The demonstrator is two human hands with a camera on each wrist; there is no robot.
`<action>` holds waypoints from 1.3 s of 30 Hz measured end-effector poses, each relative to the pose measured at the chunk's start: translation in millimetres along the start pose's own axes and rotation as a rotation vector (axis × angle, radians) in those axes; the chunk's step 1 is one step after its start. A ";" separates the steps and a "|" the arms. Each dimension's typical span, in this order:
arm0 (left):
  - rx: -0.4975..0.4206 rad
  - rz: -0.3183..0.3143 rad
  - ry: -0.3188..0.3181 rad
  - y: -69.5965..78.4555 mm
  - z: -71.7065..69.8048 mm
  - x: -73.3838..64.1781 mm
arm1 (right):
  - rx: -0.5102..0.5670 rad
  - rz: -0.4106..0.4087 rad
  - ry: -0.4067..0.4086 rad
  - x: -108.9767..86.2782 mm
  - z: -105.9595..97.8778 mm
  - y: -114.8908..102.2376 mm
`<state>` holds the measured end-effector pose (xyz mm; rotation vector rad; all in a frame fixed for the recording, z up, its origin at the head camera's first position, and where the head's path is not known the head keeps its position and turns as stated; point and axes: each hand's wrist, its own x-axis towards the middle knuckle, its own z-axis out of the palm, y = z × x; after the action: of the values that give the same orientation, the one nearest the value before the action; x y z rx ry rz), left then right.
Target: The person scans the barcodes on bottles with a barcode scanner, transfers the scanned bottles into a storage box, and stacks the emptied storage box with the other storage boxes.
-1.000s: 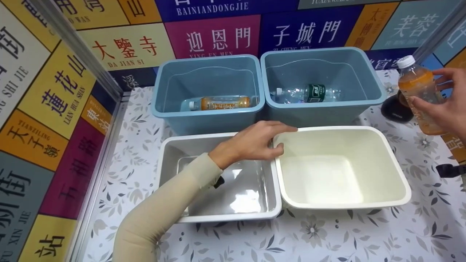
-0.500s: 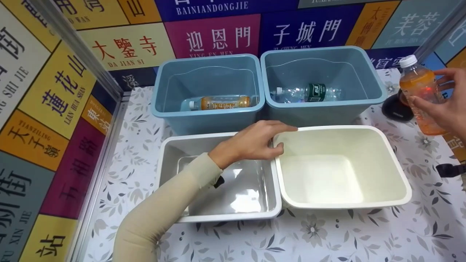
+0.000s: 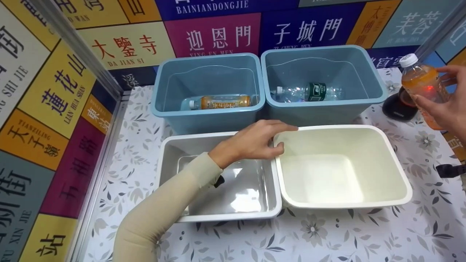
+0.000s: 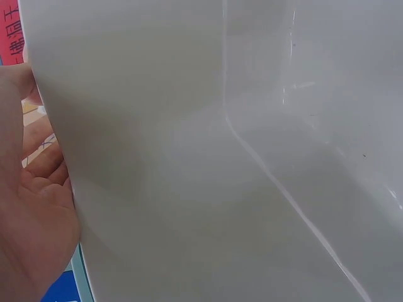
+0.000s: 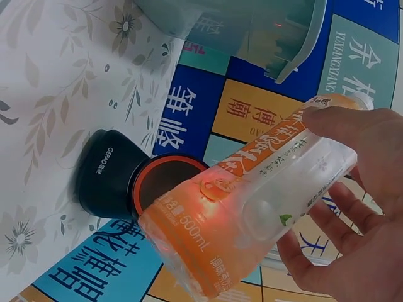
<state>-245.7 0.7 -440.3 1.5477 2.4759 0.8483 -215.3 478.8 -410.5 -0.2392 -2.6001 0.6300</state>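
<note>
My right hand (image 3: 453, 103) holds an orange-labelled plastic drink bottle (image 3: 424, 89) with a white cap, thumb on one side and fingers on the other. In the right wrist view the bottle (image 5: 252, 195) is tilted, its base end near a black scanner (image 5: 113, 176) with an orange-ringed window. A red glow lies on the label. My left hand (image 3: 255, 142) rests where the grey-white bin (image 3: 218, 219) and the cream bin (image 3: 346, 205) meet, index finger along the cream bin's back rim. In the left wrist view the hand (image 4: 38, 220) is partly hidden beyond a bin wall.
Two blue bins stand behind: the left one (image 3: 207, 113) has an orange-labelled bottle (image 3: 225, 102) lying inside, the right one (image 3: 324, 105) a clear bottle with a green label (image 3: 316, 92). Sign-printed panels (image 3: 214, 36) border the floral-patterned table (image 3: 313, 236).
A red glow has appeared on the bottle's label. My right hand has shifted the bottle slightly up and to the right. The left hand has stayed in place.
</note>
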 end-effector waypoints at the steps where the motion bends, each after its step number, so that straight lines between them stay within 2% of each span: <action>1: -0.001 -0.002 -0.002 0.3 -0.3 0.0 | 0.001 -0.003 0.000 -0.2 0.0 -0.1; 9: 0.000 0.000 -0.003 0.6 -0.8 -0.3 | -0.020 0.023 -0.025 -0.6 -1.3 -3.6; 17: -0.001 0.007 0.003 -0.2 -0.1 0.0 | -0.013 -0.018 0.015 -1.7 -0.2 -6.8; 21: 0.001 0.009 0.001 -0.5 -0.2 -0.1 | -0.013 -0.013 0.021 -2.2 -0.8 -8.3; 39: -0.010 0.008 -0.004 -0.1 -0.8 0.4 | -0.030 0.009 -0.019 -3.6 -4.0 -16.9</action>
<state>-246.3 0.7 -439.6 1.5554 2.4605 0.8565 -211.3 464.4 -400.7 -0.2554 -2.6292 0.5997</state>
